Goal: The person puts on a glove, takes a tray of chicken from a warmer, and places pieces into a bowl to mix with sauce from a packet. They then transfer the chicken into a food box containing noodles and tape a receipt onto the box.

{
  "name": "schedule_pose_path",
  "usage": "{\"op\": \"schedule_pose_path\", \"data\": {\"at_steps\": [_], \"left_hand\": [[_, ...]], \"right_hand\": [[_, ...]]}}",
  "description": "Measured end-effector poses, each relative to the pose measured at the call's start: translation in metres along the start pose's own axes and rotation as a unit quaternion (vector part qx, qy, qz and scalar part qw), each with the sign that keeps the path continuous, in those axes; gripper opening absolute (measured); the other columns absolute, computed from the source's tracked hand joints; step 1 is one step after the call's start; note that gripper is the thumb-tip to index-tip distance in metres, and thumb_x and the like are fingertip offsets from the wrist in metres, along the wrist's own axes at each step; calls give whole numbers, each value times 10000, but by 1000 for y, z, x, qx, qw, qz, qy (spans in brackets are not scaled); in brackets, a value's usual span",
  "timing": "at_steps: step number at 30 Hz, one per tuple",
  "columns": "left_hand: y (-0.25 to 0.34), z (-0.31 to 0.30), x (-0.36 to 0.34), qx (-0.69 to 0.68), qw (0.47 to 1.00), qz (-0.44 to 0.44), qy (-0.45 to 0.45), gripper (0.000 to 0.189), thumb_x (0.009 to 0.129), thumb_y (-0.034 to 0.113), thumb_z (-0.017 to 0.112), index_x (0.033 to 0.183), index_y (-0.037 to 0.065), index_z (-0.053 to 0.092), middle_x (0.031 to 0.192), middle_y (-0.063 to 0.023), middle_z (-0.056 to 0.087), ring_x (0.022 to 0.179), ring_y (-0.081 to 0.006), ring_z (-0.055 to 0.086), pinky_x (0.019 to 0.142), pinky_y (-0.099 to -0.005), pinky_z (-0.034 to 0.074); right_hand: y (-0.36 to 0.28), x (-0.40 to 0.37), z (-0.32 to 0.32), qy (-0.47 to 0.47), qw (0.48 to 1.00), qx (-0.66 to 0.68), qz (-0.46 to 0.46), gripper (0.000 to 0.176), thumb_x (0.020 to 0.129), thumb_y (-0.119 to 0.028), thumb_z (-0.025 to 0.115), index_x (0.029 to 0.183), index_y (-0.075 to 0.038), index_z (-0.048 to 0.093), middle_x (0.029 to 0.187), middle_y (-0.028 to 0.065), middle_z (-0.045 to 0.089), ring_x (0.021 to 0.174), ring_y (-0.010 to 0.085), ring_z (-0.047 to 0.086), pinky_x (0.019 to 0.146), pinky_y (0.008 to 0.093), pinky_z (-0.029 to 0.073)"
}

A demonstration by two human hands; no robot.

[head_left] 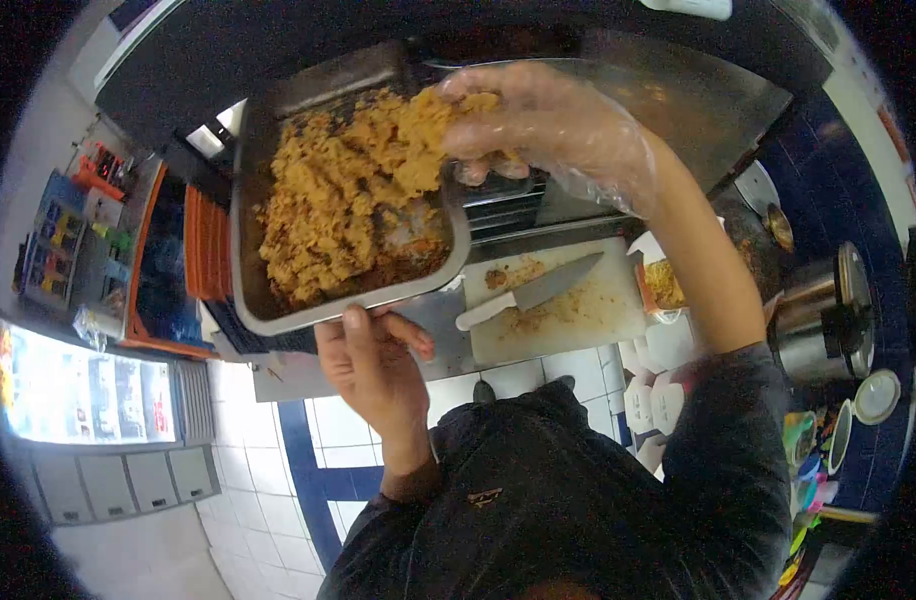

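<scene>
A deep metal pan (460, 240), tilted, holds a heap of crumbly yellow-brown food (328, 190). My bare left hand (378, 375) grips the pan's near rim, with the thumb on top and the fingers underneath. Inside a clear plastic glove, my right hand (553, 125) is at the pan's right side, its fingers curled around some of the crumbly food. Below the pan, a knife with a white handle (533, 292) lies on a white cutting board (568, 335) that has crumbs and brown bits on it.
Right of the board stands a container of yellow food (663, 285). White foam boxes (653, 400) are stacked below it. A large metal pot (818, 315) is at the far right. Orange trays (208, 240) sit left of the pan, and a lit display fridge (88, 385) stands farther left.
</scene>
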State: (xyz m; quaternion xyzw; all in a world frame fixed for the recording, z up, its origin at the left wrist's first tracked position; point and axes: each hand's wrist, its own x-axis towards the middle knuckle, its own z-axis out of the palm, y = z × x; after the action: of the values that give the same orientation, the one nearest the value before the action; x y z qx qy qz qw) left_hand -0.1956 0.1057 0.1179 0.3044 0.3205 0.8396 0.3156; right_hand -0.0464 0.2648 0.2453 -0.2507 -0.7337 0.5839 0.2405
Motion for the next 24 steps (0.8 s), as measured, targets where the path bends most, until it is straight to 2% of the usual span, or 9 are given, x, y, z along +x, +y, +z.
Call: {"op": "schedule_pose_path", "data": {"at_steps": [4,6,8,14,16,19,22,23,24], "left_hand": [[4,-8,-1,-47,999,-21,-12,239,938,172,584,1125,32,531,969,-103,659,825,-141,647,616,-228,554],[-1,0,2,-3,999,10,53,310,971,200,522,1185,-18,474,826,-160,646,442,-124,500,370,-223,389],[-4,-4,2,-1,998,22,56,277,970,203,525,1146,-8,485,833,-161,648,439,-113,488,369,-209,379],[-2,-8,3,-9,998,-2,61,238,971,210,524,1083,2,497,837,-140,633,480,-107,492,390,-187,382],[-5,-32,3,-54,998,-16,-24,318,949,206,568,1168,-22,534,1074,-128,612,972,-173,607,791,-238,540],[-6,-24,5,-20,1000,-15,2,232,959,210,547,1044,-5,541,858,-92,592,708,-126,517,609,-199,472],[-4,-6,4,8,999,-11,52,212,970,213,530,948,3,527,699,-66,543,501,-88,422,453,-169,383],[-2,-3,3,11,997,-7,79,211,968,216,535,945,6,527,697,-66,546,504,-86,423,452,-174,373],[-2,-2,1,16,994,-3,107,210,967,218,540,941,9,527,696,-67,550,507,-85,424,451,-179,362]], "right_hand": [[30,-57,-31,83,986,146,-13,520,846,-171,690,1293,-4,483,950,76,633,766,125,616,637,231,486],[54,-96,-47,214,954,207,-26,495,855,-160,670,1286,-9,480,981,77,631,835,135,612,688,232,489],[88,-143,-72,274,944,184,3,500,861,-173,659,1297,-9,475,1021,93,639,890,151,604,748,247,487],[215,-244,-146,327,921,-32,210,323,872,-198,625,1132,-6,626,1038,105,649,901,171,617,736,259,497],[265,-263,-176,75,821,-563,60,276,860,-231,637,1009,-3,675,938,87,662,805,174,629,653,267,502],[315,-268,-192,145,858,-386,307,281,860,-244,651,1014,-10,682,845,65,669,696,157,622,588,267,495],[335,-273,-190,236,881,-402,87,291,854,-235,673,1032,-5,676,788,55,670,638,135,615,546,275,491],[332,-276,-192,377,857,-219,276,282,849,-223,691,1026,-3,678,802,45,671,642,121,611,541,256,480],[305,-271,-187,378,855,-218,280,282,849,-223,691,1026,-3,678,802,45,671,642,121,611,541,256,480]]}}
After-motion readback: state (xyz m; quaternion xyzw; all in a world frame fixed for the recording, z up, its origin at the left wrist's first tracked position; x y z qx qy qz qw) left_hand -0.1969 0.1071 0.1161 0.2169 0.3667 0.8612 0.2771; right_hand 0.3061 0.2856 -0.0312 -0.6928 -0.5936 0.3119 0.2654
